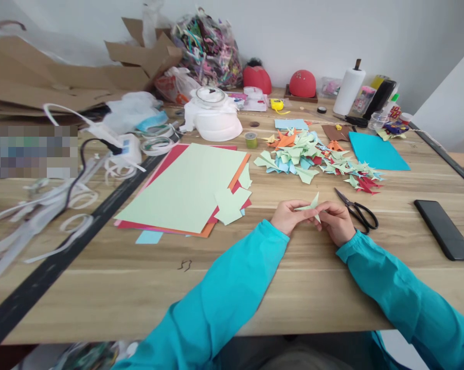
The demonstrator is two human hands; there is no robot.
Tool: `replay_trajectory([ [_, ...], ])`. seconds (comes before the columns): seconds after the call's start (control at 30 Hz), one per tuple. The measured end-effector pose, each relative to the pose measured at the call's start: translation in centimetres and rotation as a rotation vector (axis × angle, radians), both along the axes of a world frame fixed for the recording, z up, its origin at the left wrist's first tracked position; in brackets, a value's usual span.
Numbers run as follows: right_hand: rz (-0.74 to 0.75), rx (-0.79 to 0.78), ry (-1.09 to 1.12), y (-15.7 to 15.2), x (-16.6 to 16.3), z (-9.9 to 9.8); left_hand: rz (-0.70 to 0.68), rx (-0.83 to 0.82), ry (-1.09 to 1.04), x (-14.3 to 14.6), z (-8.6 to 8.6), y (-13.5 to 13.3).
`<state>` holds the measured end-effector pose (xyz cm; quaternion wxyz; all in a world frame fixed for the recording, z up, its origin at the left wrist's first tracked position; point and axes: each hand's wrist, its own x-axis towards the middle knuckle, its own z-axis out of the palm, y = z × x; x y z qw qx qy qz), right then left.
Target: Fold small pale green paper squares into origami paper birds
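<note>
Between my two hands is a small pale green folded paper crane (314, 203), its points sticking up and out past the fingers. My left hand (289, 216) pinches it from the left, and my right hand (335, 221) grips it from the right with thumb and fingers closed. Beyond the hands lies a pile of folded paper cranes (299, 151) in green, blue, orange and red. Black-handled scissors (361, 211) rest just beside my right hand. To the left, square green paper pieces (232, 205) overlap the corner of a stack of coloured paper sheets (181, 187).
A black phone (446, 229) lies at the right. Blue paper (378, 150) is behind the scissors. A roll of tape (251, 139), a white cap-like bundle (212, 118) and a yellow tape measure (277, 105) stand farther back. White strips and a power strip (129, 150) crowd the left.
</note>
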<state>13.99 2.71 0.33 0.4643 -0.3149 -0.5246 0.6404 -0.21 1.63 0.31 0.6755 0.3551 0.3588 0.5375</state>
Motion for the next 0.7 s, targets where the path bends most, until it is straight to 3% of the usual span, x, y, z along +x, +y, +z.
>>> replay_trajectory([
  [0.7,-0.052,0.203,-0.192,-0.6,-0.1,1.3,0.064,-0.023,0.067,0.1,-0.6,0.0],
])
